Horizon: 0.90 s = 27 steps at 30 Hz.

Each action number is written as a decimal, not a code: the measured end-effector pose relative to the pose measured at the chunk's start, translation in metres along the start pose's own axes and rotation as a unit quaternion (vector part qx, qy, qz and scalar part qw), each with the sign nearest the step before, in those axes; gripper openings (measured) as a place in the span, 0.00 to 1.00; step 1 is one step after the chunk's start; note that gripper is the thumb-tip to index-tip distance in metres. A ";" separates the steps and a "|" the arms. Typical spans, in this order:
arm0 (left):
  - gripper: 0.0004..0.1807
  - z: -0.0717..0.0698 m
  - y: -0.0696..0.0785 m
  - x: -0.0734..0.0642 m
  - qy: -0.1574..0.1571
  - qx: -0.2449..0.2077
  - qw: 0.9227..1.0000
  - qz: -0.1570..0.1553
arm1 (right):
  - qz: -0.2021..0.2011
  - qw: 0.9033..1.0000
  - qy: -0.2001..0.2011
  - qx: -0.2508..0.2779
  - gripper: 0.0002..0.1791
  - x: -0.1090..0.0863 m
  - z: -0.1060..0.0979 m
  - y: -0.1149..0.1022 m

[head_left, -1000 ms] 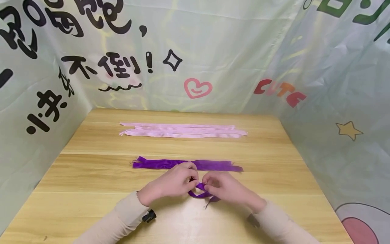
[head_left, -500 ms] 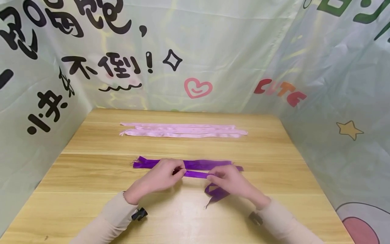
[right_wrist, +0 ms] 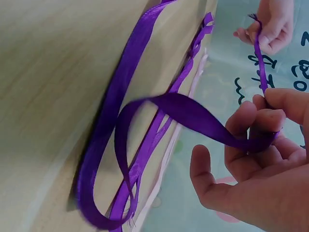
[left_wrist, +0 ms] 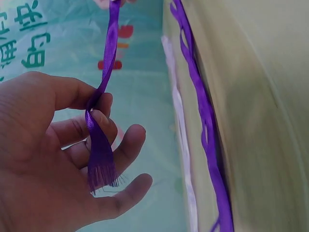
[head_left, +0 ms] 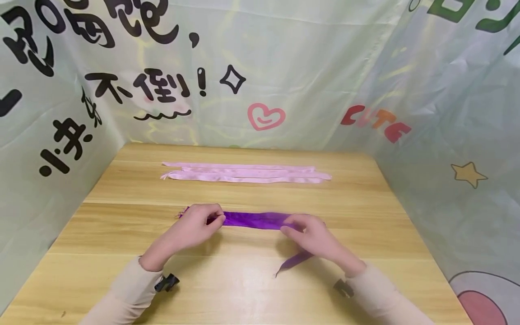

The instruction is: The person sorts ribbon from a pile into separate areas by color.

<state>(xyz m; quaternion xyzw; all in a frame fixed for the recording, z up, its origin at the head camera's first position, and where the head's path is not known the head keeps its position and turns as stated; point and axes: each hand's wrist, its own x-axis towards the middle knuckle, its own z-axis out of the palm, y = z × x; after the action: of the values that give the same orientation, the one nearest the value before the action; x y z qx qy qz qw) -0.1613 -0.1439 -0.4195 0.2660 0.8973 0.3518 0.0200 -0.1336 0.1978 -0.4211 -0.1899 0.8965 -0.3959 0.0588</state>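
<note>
A narrow purple satin ribbon (left_wrist: 110, 46) is stretched between my two hands above the table. My left hand (head_left: 197, 228) pinches it near one end, and a short frayed tail hangs past the fingers in the left wrist view. Farther along, my right hand (head_left: 314, 234) pinches the same ribbon. From there the ribbon's long free part (right_wrist: 186, 113) droops in a loop to the tabletop, and its pointed tip (head_left: 290, 262) shows below the right hand in the head view. Behind the hands lie more purple ribbons (left_wrist: 206, 113), partly covered by the hands and the held ribbon.
Several pale pink ribbons (head_left: 243, 173) lie side by side farther back on the wooden table (head_left: 122, 234). Printed cloth walls (head_left: 308, 81) enclose the table at the back and both sides. Dark clips (head_left: 166, 283) show at the sleeve cuffs.
Both hands were close together at a small purple loop. They have since drawn apart, the left hand going farther left, and the ribbon between them is now pulled out straight.
</note>
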 end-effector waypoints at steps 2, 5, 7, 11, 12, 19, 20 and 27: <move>0.08 -0.003 -0.005 -0.003 0.005 0.005 1.000 -0.006 | -0.004 1.000 0.007 -0.008 0.05 0.001 -0.001 0.001; 0.07 -0.006 -0.013 -0.009 0.004 0.007 1.000 -0.017 | -0.002 1.000 0.009 0.012 0.06 0.001 -0.003 0.003; 0.07 -0.010 -0.017 -0.013 0.002 0.005 1.000 -0.024 | 0.003 1.000 0.015 0.026 0.06 0.002 -0.004 0.004; 0.06 -0.017 -0.024 -0.020 -0.001 0.006 0.999 -0.038 | 0.012 0.998 0.031 0.052 0.05 0.002 -0.007 0.005; 0.06 -0.019 -0.025 -0.022 0.000 0.009 0.999 -0.041 | 0.014 0.998 0.033 0.058 0.05 0.002 -0.008 0.005; 0.07 -0.030 -0.035 -0.032 0.021 0.023 0.999 -0.043 | 0.032 0.996 0.022 0.084 0.06 0.001 -0.013 0.005; 0.07 -0.031 -0.037 -0.034 0.025 0.025 0.998 -0.043 | 0.034 0.995 0.019 0.091 0.06 0.001 -0.014 0.006; 0.09 -0.037 -0.046 -0.045 0.034 0.035 0.997 -0.057 | 0.040 0.990 0.004 0.133 0.10 -0.002 -0.020 0.017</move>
<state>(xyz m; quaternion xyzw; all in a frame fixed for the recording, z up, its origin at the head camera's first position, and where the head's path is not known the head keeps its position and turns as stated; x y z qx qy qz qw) -0.1520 -0.2167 -0.4282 0.2032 0.9229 0.3271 0.0001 -0.1418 0.2229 -0.4197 -0.1425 0.8428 -0.5101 0.0958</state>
